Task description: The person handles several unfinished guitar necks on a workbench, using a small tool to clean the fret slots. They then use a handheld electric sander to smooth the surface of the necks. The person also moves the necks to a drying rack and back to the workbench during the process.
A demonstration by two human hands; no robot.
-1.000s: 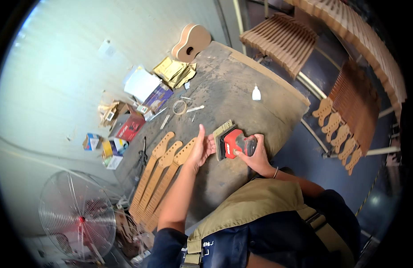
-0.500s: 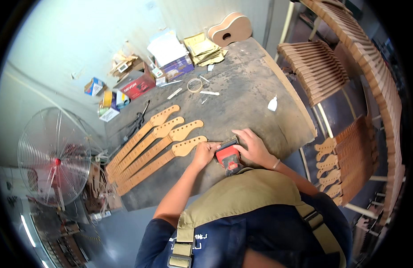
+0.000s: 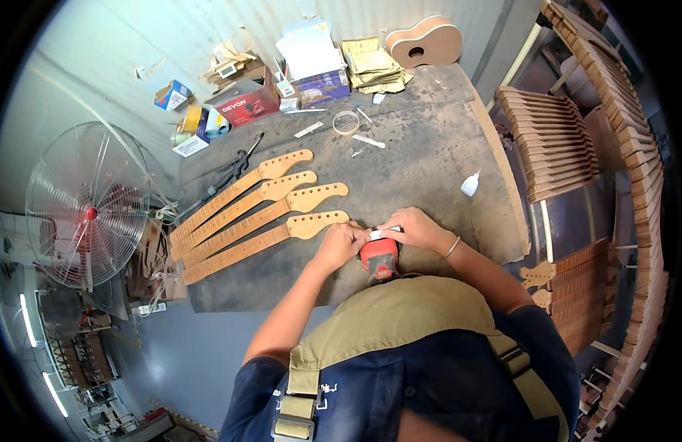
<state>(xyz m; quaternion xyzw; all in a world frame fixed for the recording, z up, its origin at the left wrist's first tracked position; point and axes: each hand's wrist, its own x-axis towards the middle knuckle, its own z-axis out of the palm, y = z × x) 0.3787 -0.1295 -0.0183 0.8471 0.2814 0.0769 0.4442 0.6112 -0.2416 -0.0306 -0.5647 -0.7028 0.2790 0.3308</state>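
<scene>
Close to my body at the bench's near edge is a red and black power sander (image 3: 380, 256), its body towards my apron. Across its far end lies a white strip (image 3: 375, 235) that looks like a sheet of sandpaper seen from the back. My left hand (image 3: 341, 245) pinches the strip's left end, thumb and fingers together. From the other side my right hand (image 3: 417, 229) closes its fingertips on the right end. Just left of my left hand rest several guitar necks (image 3: 311, 224), side by side, with holes drilled in their headstocks.
The dark workbench (image 3: 444, 132) carries a tape roll (image 3: 347, 123), a small white bottle (image 3: 470, 184), boxes (image 3: 246, 103), yellow paper packets (image 3: 372, 66) and a guitar-shaped body (image 3: 425, 43). A caged fan (image 3: 90, 214) stands left; racks of necks (image 3: 551, 144) stand right.
My right hand has gone from spread fingers beside the sander to a pinch at its far end. A white strip now shows over the sander's dark end. The whole view has shifted slightly.
</scene>
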